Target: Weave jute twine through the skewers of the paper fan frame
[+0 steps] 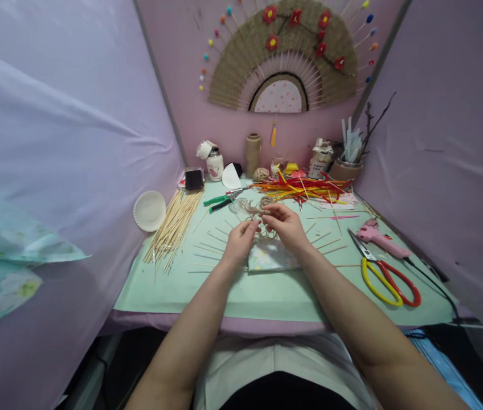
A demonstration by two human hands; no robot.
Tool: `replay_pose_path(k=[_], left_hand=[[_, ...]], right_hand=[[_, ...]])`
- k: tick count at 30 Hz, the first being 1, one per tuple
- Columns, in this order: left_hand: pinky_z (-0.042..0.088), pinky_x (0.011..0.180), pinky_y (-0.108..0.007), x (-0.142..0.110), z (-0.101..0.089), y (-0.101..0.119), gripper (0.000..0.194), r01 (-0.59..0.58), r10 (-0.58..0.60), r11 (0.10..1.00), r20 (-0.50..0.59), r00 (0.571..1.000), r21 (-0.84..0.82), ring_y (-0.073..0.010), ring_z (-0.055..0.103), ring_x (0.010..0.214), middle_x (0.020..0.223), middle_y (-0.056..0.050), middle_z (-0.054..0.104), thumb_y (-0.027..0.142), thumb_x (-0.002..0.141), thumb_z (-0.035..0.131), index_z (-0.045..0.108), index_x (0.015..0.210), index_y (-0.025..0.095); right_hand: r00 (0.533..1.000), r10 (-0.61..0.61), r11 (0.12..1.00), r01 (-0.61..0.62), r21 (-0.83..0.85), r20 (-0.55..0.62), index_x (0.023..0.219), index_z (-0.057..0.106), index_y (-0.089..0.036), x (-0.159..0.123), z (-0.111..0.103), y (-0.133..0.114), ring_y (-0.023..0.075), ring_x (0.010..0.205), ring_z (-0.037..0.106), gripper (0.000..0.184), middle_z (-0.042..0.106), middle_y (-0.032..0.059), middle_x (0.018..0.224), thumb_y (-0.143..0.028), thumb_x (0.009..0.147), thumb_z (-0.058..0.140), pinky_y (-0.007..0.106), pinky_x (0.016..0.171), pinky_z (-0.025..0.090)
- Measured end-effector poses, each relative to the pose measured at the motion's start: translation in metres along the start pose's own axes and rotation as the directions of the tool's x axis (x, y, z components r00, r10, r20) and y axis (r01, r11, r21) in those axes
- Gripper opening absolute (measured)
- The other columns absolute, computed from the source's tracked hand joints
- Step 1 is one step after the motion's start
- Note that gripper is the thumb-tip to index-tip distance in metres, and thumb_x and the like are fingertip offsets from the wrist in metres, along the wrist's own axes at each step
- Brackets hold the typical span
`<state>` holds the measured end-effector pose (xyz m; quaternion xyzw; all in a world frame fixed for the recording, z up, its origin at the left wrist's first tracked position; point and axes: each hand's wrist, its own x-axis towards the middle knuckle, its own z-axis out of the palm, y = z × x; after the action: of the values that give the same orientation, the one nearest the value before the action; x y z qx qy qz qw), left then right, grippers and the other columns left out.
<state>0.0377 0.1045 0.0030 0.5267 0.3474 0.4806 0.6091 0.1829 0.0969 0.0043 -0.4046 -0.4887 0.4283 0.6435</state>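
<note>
My left hand and my right hand meet over the middle of the table. Both have their fingers pinched on a tangle of thin brown twine, which loops behind and between them. Below the hands lies a half-round piece of pale flowered cloth, its straight edge towards me. Thin wooden sticks fan out from it on both sides. My wrists and fingers cover part of this fan shape, and the exact spot where the twine meets it is hidden.
Left are a bundle of sticks, a white paper bowl and green-handled pliers. Right lie large scissors and a pink glue gun with a cord. Red and yellow pipe cleaners, a twine spool and jars stand behind.
</note>
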Motion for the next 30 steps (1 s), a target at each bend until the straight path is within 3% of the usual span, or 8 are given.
replay_pose_path(k=[3,7,10,13,19,25,30], left_hand=[[0.033,0.048,-0.017,0.004,0.000,0.001,0.027,0.092,-0.112,0.964,-0.064,0.992,-0.250,-0.0053,0.046,0.054,0.072,-0.001,0.061,0.040,0.072,0.072,0.067,0.078,0.014],[0.040,0.055,-0.016,0.007,-0.008,0.008,0.019,0.101,-0.175,0.892,-0.130,0.976,-0.441,-0.0057,0.055,0.062,0.070,0.002,0.060,0.022,0.067,0.077,0.061,0.074,0.015],[0.049,0.067,-0.021,0.011,-0.020,0.014,0.007,0.074,-0.187,0.807,-0.134,0.973,-0.586,-0.0084,0.062,0.070,0.075,0.000,0.065,0.018,0.077,0.067,0.061,0.077,0.015],[0.052,0.076,-0.025,0.016,-0.032,0.021,0.007,0.045,-0.210,0.719,-0.155,0.965,-0.694,-0.0097,0.065,0.073,0.076,-0.001,0.067,0.016,0.085,0.057,0.061,0.079,0.014],[0.054,0.080,-0.026,0.019,-0.045,0.026,0.011,-0.048,-0.174,0.653,-0.211,0.962,-0.756,-0.0086,0.065,0.073,0.075,-0.001,0.067,0.015,0.089,0.052,0.061,0.084,0.015],[0.050,0.066,-0.019,0.014,-0.045,0.028,0.014,0.019,-0.062,0.663,-0.030,0.998,-0.748,-0.0044,0.053,0.061,0.070,0.002,0.055,0.017,0.091,0.049,0.062,0.085,0.017],[0.048,0.064,-0.015,0.012,-0.042,0.030,0.017,0.010,-0.056,0.650,-0.034,0.998,-0.760,-0.0034,0.046,0.056,0.067,0.003,0.047,0.019,0.093,0.047,0.063,0.091,0.020]], right_hand=[[0.992,-0.059,0.981,0.078,-0.178,0.114,0.092,0.068,-0.022,-0.006,0.005,-0.001,0.0125,0.066,0.057,0.022,0.067,0.0010,0.080,-0.034,0.073,0.070,0.026,0.058,0.045],[0.968,-0.129,0.921,0.197,-0.335,0.216,0.104,0.067,-0.023,-0.010,0.007,0.000,0.0140,0.075,0.060,0.029,0.067,0.0025,0.091,-0.029,0.075,0.068,0.027,0.064,0.046],[0.965,-0.105,0.916,0.188,-0.354,0.241,0.114,0.061,-0.024,-0.008,0.005,0.003,0.0139,0.070,0.059,0.038,0.066,0.0014,0.084,-0.029,0.076,0.067,0.027,0.062,0.046],[0.970,-0.118,0.916,0.189,-0.353,0.213,0.107,0.062,-0.022,-0.005,0.000,0.003,0.0143,0.067,0.058,0.030,0.065,0.0006,0.076,-0.032,0.079,0.065,0.029,0.065,0.046],[0.962,-0.229,0.844,0.271,-0.463,0.146,0.098,0.067,-0.022,-0.004,-0.006,-0.003,0.0167,0.075,0.059,0.023,0.064,0.0011,0.078,-0.035,0.079,0.065,0.033,0.076,0.046],[0.977,-0.134,0.867,0.197,-0.459,0.167,0.083,0.067,-0.021,-0.004,-0.008,-0.003,0.0124,0.055,0.046,0.026,0.055,-0.0017,0.061,-0.045,0.083,0.059,0.027,0.055,0.037],[0.976,-0.190,0.813,0.218,-0.540,0.107,0.073,0.064,-0.020,-0.001,-0.012,-0.003,0.0132,0.058,0.045,0.031,0.052,-0.0011,0.060,-0.047,0.085,0.055,0.027,0.056,0.035]])
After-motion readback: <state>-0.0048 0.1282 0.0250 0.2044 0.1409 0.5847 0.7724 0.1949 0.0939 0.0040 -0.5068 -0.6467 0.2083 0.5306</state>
